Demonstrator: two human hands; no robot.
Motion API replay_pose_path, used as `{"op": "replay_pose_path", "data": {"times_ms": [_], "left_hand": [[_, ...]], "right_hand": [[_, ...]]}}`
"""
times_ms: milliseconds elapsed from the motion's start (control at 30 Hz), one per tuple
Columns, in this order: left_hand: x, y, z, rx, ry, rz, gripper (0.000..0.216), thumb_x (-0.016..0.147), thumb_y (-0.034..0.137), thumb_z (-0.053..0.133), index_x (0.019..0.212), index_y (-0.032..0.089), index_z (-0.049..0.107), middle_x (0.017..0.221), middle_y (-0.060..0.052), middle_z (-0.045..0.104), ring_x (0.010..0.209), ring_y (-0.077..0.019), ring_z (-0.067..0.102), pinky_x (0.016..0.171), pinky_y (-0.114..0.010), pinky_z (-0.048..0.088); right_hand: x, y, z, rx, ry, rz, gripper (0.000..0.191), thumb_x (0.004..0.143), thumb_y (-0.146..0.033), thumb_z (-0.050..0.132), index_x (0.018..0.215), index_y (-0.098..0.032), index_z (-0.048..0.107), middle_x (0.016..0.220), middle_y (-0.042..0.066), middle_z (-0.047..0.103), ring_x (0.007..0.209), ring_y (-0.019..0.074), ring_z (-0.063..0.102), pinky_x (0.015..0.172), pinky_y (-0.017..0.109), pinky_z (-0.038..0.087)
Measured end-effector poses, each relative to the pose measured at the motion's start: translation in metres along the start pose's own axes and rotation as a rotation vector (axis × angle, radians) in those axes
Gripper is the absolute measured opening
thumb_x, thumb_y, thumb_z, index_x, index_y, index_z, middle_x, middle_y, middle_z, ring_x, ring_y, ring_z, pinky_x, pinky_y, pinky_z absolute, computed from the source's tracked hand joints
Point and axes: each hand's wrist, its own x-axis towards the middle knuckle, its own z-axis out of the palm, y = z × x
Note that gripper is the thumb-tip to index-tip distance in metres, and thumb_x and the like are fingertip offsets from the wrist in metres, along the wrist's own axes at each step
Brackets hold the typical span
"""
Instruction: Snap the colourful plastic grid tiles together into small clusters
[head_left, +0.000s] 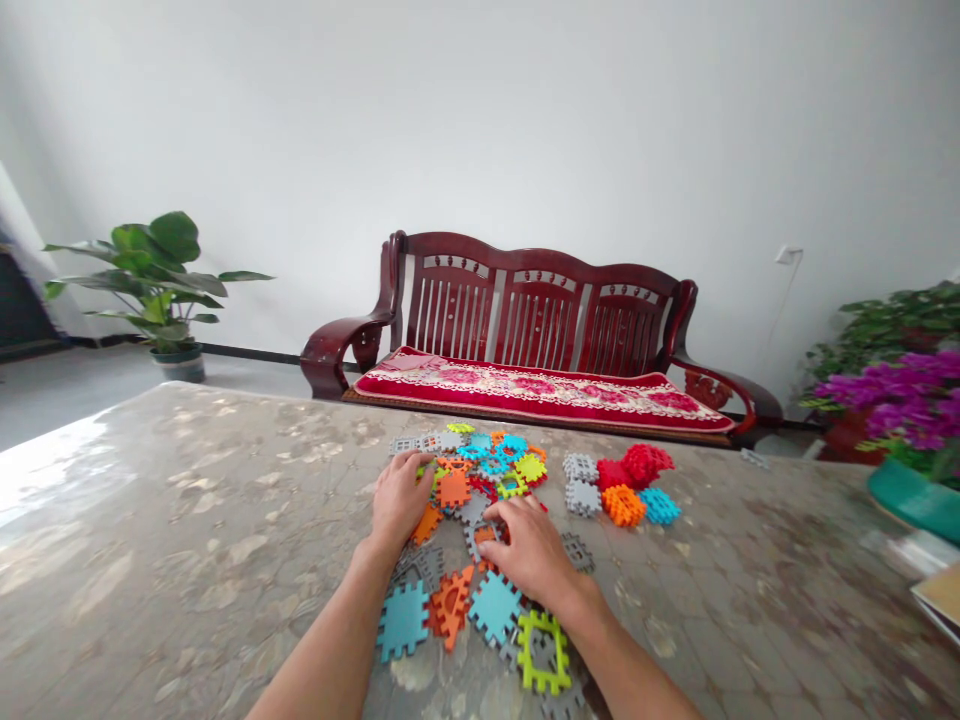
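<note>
Both of my hands are in a spread of toothed plastic building tiles on the table. My left hand (400, 497) rests at the pile's left side, fingers stretched forward beside an orange square tile (453, 489). My right hand (531, 548) is over the middle, thumb and forefinger apart, touching a grey tile with an orange centre (484, 538). Some fingertips are hidden. Nearer me lie a blue square tile (403, 620), an orange triangular tile (452, 606), a light blue tile (495, 606) and a lime frame tile (544, 652).
Right of the pile stand grey tiles (582, 497), red pieces (646, 464), an orange piece (623, 506) and a blue piece (660, 506). A patterned cloth covers the table (225, 540). Beyond is a wooden bench (525, 310); purple flowers (900, 395) stand at right.
</note>
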Motion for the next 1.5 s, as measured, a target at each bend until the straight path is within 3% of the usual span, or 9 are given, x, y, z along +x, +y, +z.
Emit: {"op": "replay_pose_path", "data": {"times_ms": [300,633,833,933,1067,1333,1500], "left_hand": [[0.0,0.002,-0.003,0.003,-0.02,-0.008,0.031,0.088,0.029,0.047,0.11,0.023,0.068,0.124,-0.007,0.062,0.115,-0.0224,0.057,0.103,-0.037,0.041],[-0.001,0.004,-0.005,0.001,-0.015,-0.015,0.031,0.088,0.029,0.046,0.108,0.023,0.068,0.123,-0.007,0.063,0.113,-0.0224,0.058,0.102,-0.038,0.042],[0.0,0.001,-0.002,-0.006,-0.002,0.0,0.03,0.087,0.03,0.048,0.108,0.024,0.069,0.122,-0.006,0.063,0.113,-0.0217,0.058,0.102,-0.036,0.042],[0.0,0.001,-0.002,-0.005,-0.006,-0.003,0.03,0.087,0.031,0.048,0.109,0.025,0.069,0.123,-0.006,0.063,0.114,-0.0218,0.058,0.103,-0.037,0.041],[-0.001,0.001,-0.002,-0.001,-0.02,-0.01,0.032,0.088,0.031,0.047,0.111,0.024,0.068,0.125,-0.007,0.061,0.115,-0.0222,0.057,0.104,-0.037,0.04],[0.0,0.001,-0.002,0.002,-0.019,-0.007,0.031,0.088,0.031,0.047,0.11,0.024,0.068,0.124,-0.006,0.062,0.115,-0.0219,0.057,0.103,-0.036,0.04],[-0.001,0.002,-0.002,-0.004,-0.018,-0.004,0.031,0.088,0.032,0.047,0.11,0.024,0.068,0.124,-0.006,0.062,0.114,-0.0215,0.057,0.103,-0.036,0.04]], "right_hand": [[0.003,0.003,0.004,0.077,0.043,0.015,0.034,0.074,-0.01,0.053,0.1,-0.025,0.07,0.094,0.002,0.066,0.09,0.0163,0.06,0.081,0.026,0.043],[0.02,0.045,-0.023,0.121,0.244,0.255,0.025,0.077,-0.019,0.054,0.096,-0.019,0.07,0.093,0.004,0.068,0.08,0.017,0.064,0.076,0.027,0.047],[0.018,0.067,-0.02,0.085,0.117,0.28,0.031,0.079,-0.026,0.056,0.107,-0.02,0.068,0.108,0.006,0.068,0.087,0.0177,0.065,0.082,0.028,0.047],[0.016,0.065,-0.022,0.081,0.004,0.259,0.043,0.074,-0.025,0.059,0.116,-0.02,0.064,0.112,0.006,0.066,0.08,0.0161,0.064,0.075,0.027,0.048],[0.013,0.056,-0.029,0.03,-0.082,0.175,0.052,0.068,-0.025,0.062,0.12,-0.021,0.063,0.114,0.005,0.064,0.089,0.0182,0.062,0.077,0.027,0.046],[0.011,0.048,-0.033,-0.065,-0.087,0.09,0.044,0.073,-0.021,0.057,0.117,-0.021,0.064,0.114,0.007,0.065,0.091,0.0179,0.061,0.082,0.026,0.043],[0.012,0.05,-0.03,-0.071,-0.036,0.127,0.046,0.073,-0.022,0.059,0.118,-0.02,0.063,0.109,0.007,0.067,0.088,0.0184,0.063,0.079,0.027,0.045]]}}
